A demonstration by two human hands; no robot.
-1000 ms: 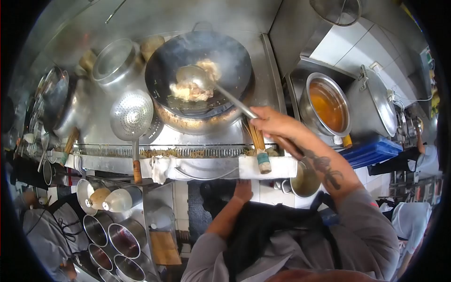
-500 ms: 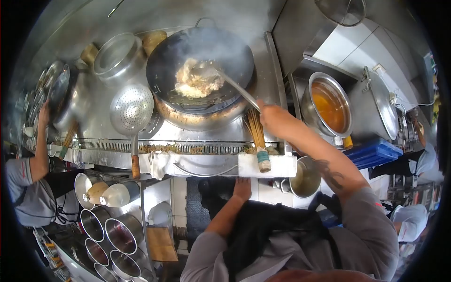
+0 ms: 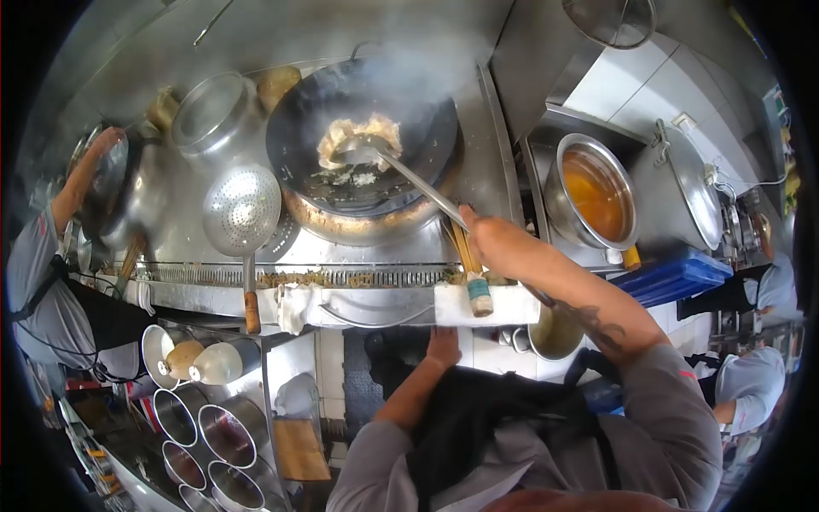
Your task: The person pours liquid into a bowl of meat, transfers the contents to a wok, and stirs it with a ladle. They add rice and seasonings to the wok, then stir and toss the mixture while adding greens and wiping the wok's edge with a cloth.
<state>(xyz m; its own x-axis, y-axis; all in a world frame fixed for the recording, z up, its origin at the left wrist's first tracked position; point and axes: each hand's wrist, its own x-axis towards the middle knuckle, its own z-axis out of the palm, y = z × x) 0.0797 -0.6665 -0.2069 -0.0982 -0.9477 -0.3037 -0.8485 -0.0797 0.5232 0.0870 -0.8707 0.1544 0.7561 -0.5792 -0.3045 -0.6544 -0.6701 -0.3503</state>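
our right hand [image 3: 493,237] clenched on ladle [image 3: 418,182], its far end at food [image 3: 335,139], wok [image 3: 292,128] beyond grip, brush [image 3: 476,282] just below, left hand [image 3: 443,347] nearer us, its grip we can't tell

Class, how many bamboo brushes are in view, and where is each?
2: one brush just below the right hand, which grips the ladle; the second brush farther left in the picture, past the perforated strainer. Others may be hidden.

Wok [image 3: 294,128] far rim partly blurred by smoke [image 3: 418,72].
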